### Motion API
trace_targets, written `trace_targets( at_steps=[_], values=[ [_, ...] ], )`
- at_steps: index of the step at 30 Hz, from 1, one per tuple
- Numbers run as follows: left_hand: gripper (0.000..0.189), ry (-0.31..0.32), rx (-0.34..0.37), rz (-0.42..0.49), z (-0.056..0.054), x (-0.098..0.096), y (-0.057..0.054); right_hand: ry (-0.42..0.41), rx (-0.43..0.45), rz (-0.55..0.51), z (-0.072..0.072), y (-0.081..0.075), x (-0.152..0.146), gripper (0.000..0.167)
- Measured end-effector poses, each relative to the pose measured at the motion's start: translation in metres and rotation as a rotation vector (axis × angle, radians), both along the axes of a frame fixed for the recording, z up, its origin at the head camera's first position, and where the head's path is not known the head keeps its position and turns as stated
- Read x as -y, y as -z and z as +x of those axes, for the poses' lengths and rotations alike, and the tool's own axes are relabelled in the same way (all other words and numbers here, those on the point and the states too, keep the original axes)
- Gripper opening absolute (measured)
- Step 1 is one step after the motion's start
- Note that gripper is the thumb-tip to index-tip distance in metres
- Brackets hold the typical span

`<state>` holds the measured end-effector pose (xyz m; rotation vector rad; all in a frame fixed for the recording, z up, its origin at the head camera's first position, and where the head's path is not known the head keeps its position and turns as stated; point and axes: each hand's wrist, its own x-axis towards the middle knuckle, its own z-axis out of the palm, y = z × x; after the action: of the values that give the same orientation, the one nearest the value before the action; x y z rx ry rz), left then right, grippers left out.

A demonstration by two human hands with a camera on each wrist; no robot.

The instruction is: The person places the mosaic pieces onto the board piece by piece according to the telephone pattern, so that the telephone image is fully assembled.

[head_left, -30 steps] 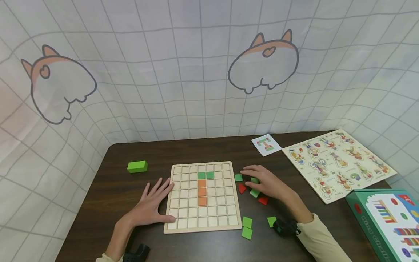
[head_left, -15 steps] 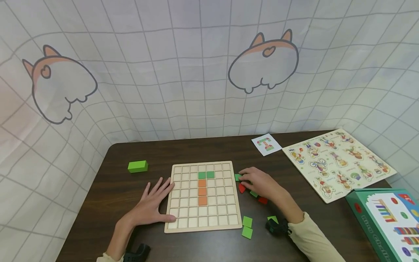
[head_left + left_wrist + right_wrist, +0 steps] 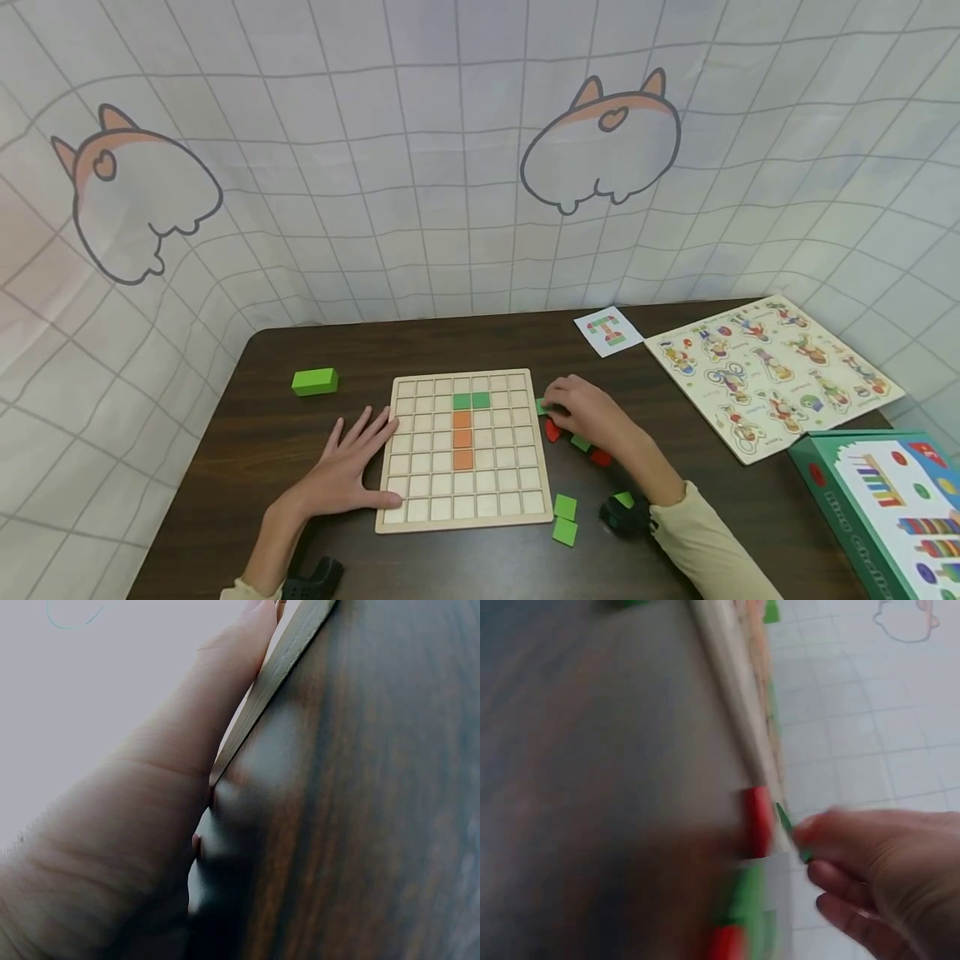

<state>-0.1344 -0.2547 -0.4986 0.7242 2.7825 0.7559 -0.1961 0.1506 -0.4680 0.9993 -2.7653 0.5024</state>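
Note:
My left hand [image 3: 341,475] lies with spread, straight fingers along the left edge of a wooden grid board [image 3: 433,508], thumb on its lower left corner. Two green squares [image 3: 471,401] sit side by side in the grid above a column of orange squares [image 3: 462,437]. Just right of the board, my right hand [image 3: 592,412] pinches a green square tile [image 3: 785,821] between thumb and finger; the fingers partly hide it. Close under that hand lie a red piece [image 3: 552,430], a green tile [image 3: 581,443] and another red piece [image 3: 601,457].
Two green tiles [image 3: 565,518] lie by the board's lower right corner, another [image 3: 624,499] by the right wrist camera. A green block [image 3: 315,382] stands at left. A pattern card [image 3: 609,331], a picture board [image 3: 776,375] and a green box [image 3: 877,508] occupy the right side.
My right hand has moved left toward the board and its fingers have closed on the green tile, which has shifted slightly left. My left hand has stayed put.

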Motion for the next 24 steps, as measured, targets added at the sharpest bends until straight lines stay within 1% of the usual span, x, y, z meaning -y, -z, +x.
trace_targets(
  at_steps=[5,10,13,19,24],
  values=[
    [0.108,-0.001,0.001,0.004,0.000,0.000,0.000,-0.012,-0.039,-0.056,0.000,-0.012,0.007,0.015],
    [0.107,0.003,-0.004,0.007,0.000,0.001,-0.001,-0.053,-0.022,-0.092,-0.002,-0.017,0.022,0.013],
    [0.107,0.005,-0.008,0.008,-0.001,0.002,-0.001,-0.099,-0.020,-0.126,-0.004,-0.020,0.036,0.013],
    [0.108,0.004,-0.012,0.009,-0.001,0.002,0.001,-0.226,-0.028,-0.179,-0.011,-0.021,0.069,0.012],
    [0.107,0.005,-0.010,0.008,0.000,0.001,0.002,-0.281,-0.053,-0.176,-0.012,-0.018,0.089,0.012]
  ],
)
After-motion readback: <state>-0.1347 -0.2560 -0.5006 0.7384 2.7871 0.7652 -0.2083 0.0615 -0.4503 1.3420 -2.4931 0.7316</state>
